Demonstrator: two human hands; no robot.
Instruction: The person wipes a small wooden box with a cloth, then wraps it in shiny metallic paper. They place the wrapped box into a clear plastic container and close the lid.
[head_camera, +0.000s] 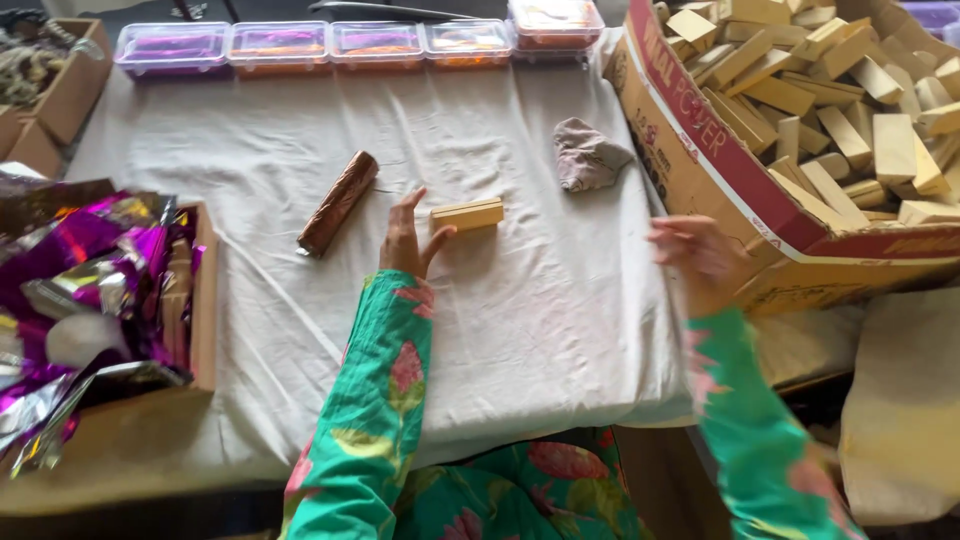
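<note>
**Block down on cloth, wrapping not begun**

Your left hand (405, 240) is open, fingers apart, thumb touching the pale wooden block (467, 214) lying mid-tabletop (300, 330). Right hand (695, 250) is blurred beside the cardboard box (700, 170), fingers look apart, empty. Likely next: a foil wrapper (90, 270) from the left; brown wrapped roll (338, 203) lies nr the block.

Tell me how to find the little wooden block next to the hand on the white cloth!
Start at the white cloth covering the table. Near its middle, the left hand rests with its thumb touching a small pale rectangular wooden block. It lies alone on the cloth, unlike the heap of similar blocks in the big cardboard box on the right, and it is paler than the brown foil-wrapped roll to the left.
</note>
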